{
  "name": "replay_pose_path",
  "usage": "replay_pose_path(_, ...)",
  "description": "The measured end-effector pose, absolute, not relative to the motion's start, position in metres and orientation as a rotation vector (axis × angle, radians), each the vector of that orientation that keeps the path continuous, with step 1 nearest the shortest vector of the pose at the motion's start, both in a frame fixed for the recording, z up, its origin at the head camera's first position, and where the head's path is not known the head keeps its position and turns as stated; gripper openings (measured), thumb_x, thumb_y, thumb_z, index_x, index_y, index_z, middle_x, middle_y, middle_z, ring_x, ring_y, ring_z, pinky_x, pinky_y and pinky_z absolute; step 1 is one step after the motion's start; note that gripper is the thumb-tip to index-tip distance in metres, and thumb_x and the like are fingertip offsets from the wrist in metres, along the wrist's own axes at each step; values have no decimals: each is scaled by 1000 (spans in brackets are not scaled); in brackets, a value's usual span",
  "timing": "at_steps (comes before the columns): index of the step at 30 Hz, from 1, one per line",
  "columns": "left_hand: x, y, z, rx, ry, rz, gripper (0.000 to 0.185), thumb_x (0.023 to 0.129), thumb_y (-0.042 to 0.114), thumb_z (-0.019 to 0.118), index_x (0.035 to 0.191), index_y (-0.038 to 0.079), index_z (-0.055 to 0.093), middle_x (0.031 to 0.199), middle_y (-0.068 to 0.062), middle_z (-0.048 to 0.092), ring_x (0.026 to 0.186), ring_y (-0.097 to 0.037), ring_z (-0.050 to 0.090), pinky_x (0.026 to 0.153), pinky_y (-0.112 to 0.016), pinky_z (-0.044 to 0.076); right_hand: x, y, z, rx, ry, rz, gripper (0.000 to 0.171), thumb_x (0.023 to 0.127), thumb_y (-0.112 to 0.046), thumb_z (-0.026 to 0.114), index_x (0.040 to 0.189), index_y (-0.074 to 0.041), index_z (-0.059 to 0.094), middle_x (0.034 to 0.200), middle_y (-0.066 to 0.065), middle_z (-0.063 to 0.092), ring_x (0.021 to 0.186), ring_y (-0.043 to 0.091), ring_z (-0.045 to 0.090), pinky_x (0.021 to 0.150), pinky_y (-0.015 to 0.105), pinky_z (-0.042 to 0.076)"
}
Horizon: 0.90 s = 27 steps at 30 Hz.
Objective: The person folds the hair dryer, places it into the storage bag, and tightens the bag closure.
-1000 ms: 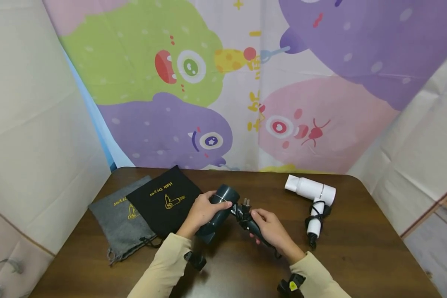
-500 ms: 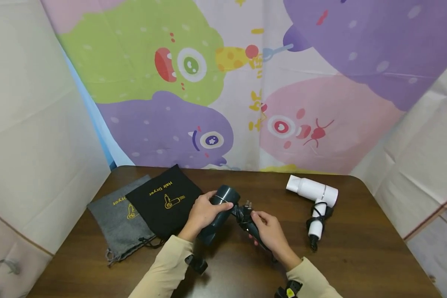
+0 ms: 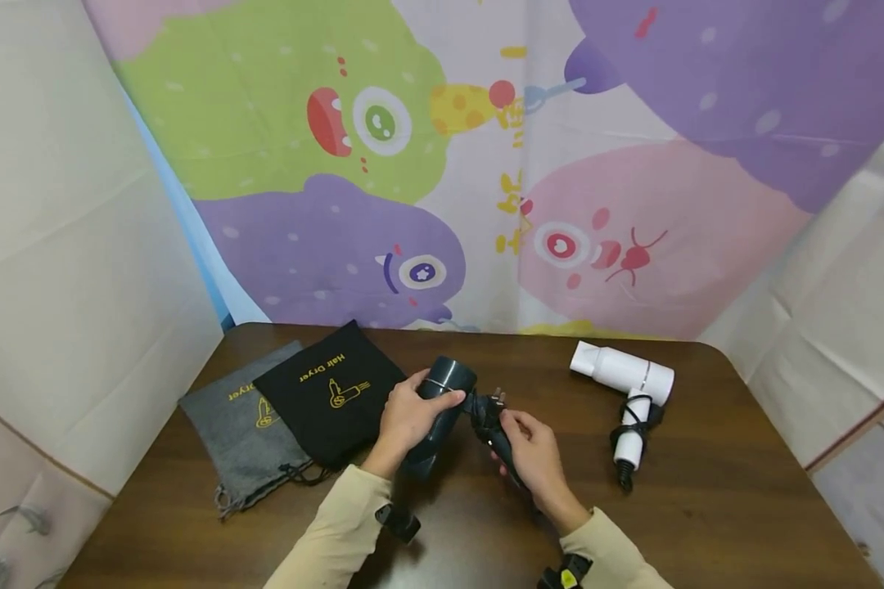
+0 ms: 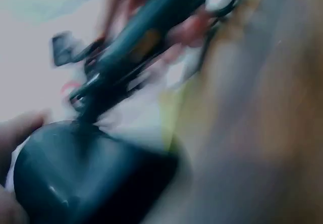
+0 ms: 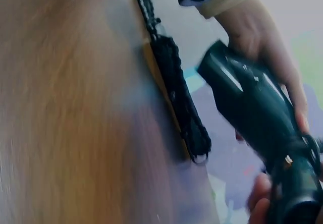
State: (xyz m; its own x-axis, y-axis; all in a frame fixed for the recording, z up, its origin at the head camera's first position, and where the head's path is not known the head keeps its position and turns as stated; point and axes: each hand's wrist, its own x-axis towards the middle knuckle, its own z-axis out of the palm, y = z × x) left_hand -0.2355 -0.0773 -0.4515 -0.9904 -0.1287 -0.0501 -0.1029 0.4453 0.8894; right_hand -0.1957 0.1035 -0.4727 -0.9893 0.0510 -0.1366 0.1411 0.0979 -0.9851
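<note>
Your left hand (image 3: 405,417) grips the dark dryer (image 3: 442,405) barrel; right hand (image 3: 534,454) curls round its handle; the loose plug (image 3: 495,401) may snag

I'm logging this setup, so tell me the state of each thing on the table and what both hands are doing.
dark hair dryer: off the table, cord wound round its handle, plug sticking up.
left hand: grips the dryer's barrel.
right hand: holds the dryer's handle.
white hair dryer: lying on the table, cord wound, untouched.
black pouch: lying flat, overlapping the grey pouch.
</note>
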Motion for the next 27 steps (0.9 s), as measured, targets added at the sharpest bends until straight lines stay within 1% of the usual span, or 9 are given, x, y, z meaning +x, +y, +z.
replay_pose_path(3,-235,-67,-457,254,-2559,-1665,74,79,51,75,135,7,55,104,-15,71,78,-23,67,68,-36,52,-193,95,-473,199,2244,-2110,44,103,-30,45,133,2,48,68,8,63,47,13,54,46,27,46)
replay_pose_path(5,-235,-63,-460,271,-2536,-1665,73,79,50,75,135,7,56,101,-14,72,75,-22,67,65,-35,52,-191,91,-474,196,2242,-2108,45,104,-29,41,137,2,43,69,7,61,47,12,52,46,27,45)
replay_pose_path(9,-234,-63,-458,285,-2522,-1674,74,77,49,77,135,8,56,99,-14,72,74,-22,67,65,-36,53,-188,88,-475,201,2241,-2131,43,105,-26,39,136,2,43,69,9,62,46,12,53,46,26,45)
replay_pose_path(16,-231,-62,-453,272,-2477,-1710,77,77,52,77,137,10,55,96,-13,73,72,-21,67,64,-34,52,-188,87,-473,207,2262,-2179,40,104,-26,40,134,1,46,70,11,63,47,13,54,46,28,46)
replay_pose_path(20,-227,-57,-456,325,-2412,-1732,73,77,50,77,136,12,56,96,-13,73,72,-21,67,65,-34,52,-186,83,-473,249,2295,-2207,39,104,-26,41,132,-1,48,71,13,63,47,13,53,47,28,46)
replay_pose_path(27,-223,-43,-459,372,-2226,-1836,67,76,44,79,130,10,61,97,-12,72,74,-19,62,69,-33,49,-184,65,-475,279,2303,-2359,34,106,-25,37,132,-3,44,79,17,59,53,13,53,50,27,48)
